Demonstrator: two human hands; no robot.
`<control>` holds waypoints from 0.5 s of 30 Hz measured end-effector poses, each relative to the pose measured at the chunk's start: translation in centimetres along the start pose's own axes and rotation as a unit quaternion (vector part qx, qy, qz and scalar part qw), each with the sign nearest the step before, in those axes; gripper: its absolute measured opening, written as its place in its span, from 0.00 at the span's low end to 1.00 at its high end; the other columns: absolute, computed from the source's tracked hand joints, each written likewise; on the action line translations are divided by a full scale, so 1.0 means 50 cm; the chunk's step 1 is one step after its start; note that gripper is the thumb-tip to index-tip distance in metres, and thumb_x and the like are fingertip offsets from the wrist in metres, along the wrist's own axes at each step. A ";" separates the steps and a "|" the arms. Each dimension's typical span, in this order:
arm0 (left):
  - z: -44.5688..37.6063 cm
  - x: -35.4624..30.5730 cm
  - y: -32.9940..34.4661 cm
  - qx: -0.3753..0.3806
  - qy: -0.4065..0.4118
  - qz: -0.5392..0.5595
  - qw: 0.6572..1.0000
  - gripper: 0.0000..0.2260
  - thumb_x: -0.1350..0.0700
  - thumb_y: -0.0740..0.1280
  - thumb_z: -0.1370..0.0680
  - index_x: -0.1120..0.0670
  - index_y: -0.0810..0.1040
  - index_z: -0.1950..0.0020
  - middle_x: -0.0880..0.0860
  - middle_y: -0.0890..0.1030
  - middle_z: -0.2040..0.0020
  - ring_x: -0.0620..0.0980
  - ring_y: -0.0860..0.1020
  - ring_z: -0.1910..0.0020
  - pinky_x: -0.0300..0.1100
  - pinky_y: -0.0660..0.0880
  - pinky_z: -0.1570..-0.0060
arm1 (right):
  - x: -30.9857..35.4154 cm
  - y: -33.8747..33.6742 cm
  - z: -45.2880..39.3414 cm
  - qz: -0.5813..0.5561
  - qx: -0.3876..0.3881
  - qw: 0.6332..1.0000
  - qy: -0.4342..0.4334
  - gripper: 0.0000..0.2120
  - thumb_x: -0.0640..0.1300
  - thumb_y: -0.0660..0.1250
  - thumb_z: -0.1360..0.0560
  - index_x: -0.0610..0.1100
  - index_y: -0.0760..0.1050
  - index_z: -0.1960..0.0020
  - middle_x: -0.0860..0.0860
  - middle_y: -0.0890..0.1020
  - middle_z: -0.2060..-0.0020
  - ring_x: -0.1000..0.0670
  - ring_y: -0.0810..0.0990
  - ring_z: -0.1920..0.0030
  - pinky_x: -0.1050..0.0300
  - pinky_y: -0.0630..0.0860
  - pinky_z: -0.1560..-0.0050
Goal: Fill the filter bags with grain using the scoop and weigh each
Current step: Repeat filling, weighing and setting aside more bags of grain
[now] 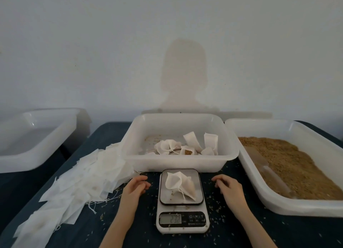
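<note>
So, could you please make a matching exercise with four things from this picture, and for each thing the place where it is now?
Things:
1. filled filter bag
2. empty filter bags
3. scoop
4. left hand

Places:
A. in the tray of grain
B. on the cloth, left of the scale
C. on the scale's platform
D. in a loose pile on the cloth, left of the middle tray

Pairs: 1-C, 2-D, 3-A, 4-B
</note>
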State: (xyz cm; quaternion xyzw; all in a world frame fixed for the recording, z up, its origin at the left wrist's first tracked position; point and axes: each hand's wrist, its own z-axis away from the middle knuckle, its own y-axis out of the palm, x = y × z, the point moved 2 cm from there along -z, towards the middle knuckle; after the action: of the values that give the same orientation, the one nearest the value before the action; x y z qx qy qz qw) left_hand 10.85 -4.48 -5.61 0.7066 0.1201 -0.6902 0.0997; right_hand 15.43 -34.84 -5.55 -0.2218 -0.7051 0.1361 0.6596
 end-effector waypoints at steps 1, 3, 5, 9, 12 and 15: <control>0.001 -0.001 0.000 -0.002 0.000 0.000 1.000 0.10 0.66 0.60 0.22 0.55 0.79 0.50 0.54 0.82 0.58 0.52 0.79 0.52 0.42 0.73 0.50 | 0.000 0.000 0.000 0.003 0.001 1.000 0.002 0.14 0.40 0.62 0.22 0.56 0.79 0.59 0.54 0.81 0.67 0.59 0.78 0.66 0.65 0.69 0.62; 0.000 -0.002 0.001 -0.007 0.001 0.003 1.000 0.10 0.66 0.60 0.21 0.56 0.78 0.49 0.55 0.82 0.58 0.52 0.79 0.53 0.42 0.73 0.50 | 0.002 -0.001 0.001 0.008 0.003 1.000 0.002 0.14 0.40 0.62 0.22 0.56 0.79 0.59 0.54 0.81 0.67 0.58 0.78 0.65 0.65 0.69 0.62; -0.002 0.000 0.001 -0.010 0.000 0.007 1.000 0.10 0.65 0.60 0.21 0.56 0.79 0.49 0.54 0.82 0.58 0.52 0.79 0.53 0.42 0.73 0.50 | 0.002 -0.001 0.002 0.014 0.006 1.000 0.002 0.13 0.40 0.62 0.22 0.56 0.79 0.59 0.54 0.81 0.66 0.58 0.78 0.65 0.66 0.69 0.62; -0.005 0.007 0.001 -0.012 -0.005 0.016 1.000 0.10 0.66 0.59 0.21 0.56 0.79 0.50 0.54 0.82 0.59 0.53 0.79 0.53 0.42 0.74 0.50 | 0.001 -0.001 0.006 0.025 0.008 1.000 0.003 0.13 0.41 0.63 0.21 0.57 0.78 0.58 0.54 0.81 0.65 0.58 0.79 0.64 0.68 0.69 0.62; -0.007 0.011 -0.001 -0.009 -0.004 0.012 1.000 0.10 0.65 0.60 0.21 0.55 0.79 0.50 0.54 0.82 0.59 0.52 0.80 0.53 0.42 0.74 0.50 | 0.002 0.000 0.005 0.034 0.008 0.999 0.005 0.13 0.41 0.63 0.21 0.57 0.78 0.58 0.55 0.81 0.65 0.58 0.79 0.63 0.68 0.69 0.62; -0.010 0.014 -0.002 -0.011 -0.006 0.008 1.000 0.10 0.65 0.60 0.21 0.55 0.79 0.50 0.53 0.82 0.59 0.51 0.80 0.53 0.42 0.74 0.50 | 0.002 0.001 0.005 0.039 0.013 0.999 0.008 0.13 0.42 0.62 0.21 0.57 0.78 0.58 0.56 0.81 0.64 0.59 0.79 0.62 0.68 0.69 0.62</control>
State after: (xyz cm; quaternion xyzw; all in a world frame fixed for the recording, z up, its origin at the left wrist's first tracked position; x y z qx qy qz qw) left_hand 11.29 -4.23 -6.29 0.7022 0.1217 -0.6923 0.1135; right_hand 15.18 -34.74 -5.51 -0.2421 -0.6887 0.1690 0.6622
